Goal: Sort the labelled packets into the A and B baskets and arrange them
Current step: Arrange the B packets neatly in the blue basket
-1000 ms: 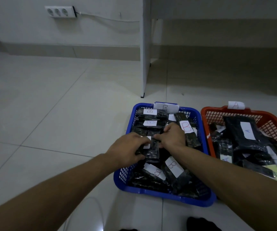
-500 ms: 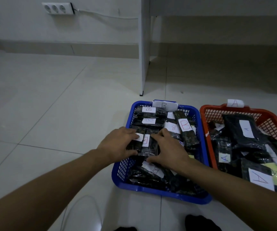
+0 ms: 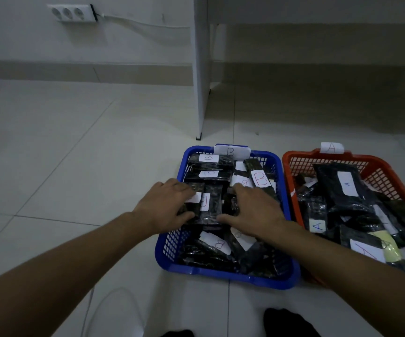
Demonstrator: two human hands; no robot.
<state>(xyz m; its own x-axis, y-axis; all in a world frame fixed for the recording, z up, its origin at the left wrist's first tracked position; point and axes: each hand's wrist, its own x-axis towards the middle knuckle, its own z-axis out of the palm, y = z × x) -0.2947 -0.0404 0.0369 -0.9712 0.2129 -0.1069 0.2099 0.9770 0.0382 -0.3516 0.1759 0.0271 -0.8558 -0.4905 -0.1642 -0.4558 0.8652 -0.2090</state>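
Packets (image 3: 212, 205), dark and shiny with white B labels, filled the blue basket (image 3: 221, 274) on the floor (image 3: 74, 166) when I looked through the head camera, the only view I had. Both hands were down among them at the basket's middle. My left hand (image 3: 165, 206) came in over the left rim, fingers loosely spread and laid flat on a packet beside the wall, thumb along that packet's near end; I could not tell whether it gripped. My right hand (image 3: 253, 211) lay just right of it, fingers straight and pressing on packets, thumb stretched toward the left hand. One upright packet with a red letter stood between the two hands, touched on both sides.

The far rim carried a white B tag (image 3: 231, 152), and a long packet with a big red B (image 3: 259, 178) leaned across the far right corner. The orange basket (image 3: 291, 166) sat just beside the blue one's right wall, rims almost touching, heaped with packets labelled A (image 3: 347, 184) and tagged A (image 3: 331, 148) on its far rim. My right forearm crossed its near left corner.

Open tile spread wide to the left and beyond. A white furniture leg (image 3: 200, 81) stood behind the blue basket, well apart from it. A wall socket strip (image 3: 72, 12) hung far left.
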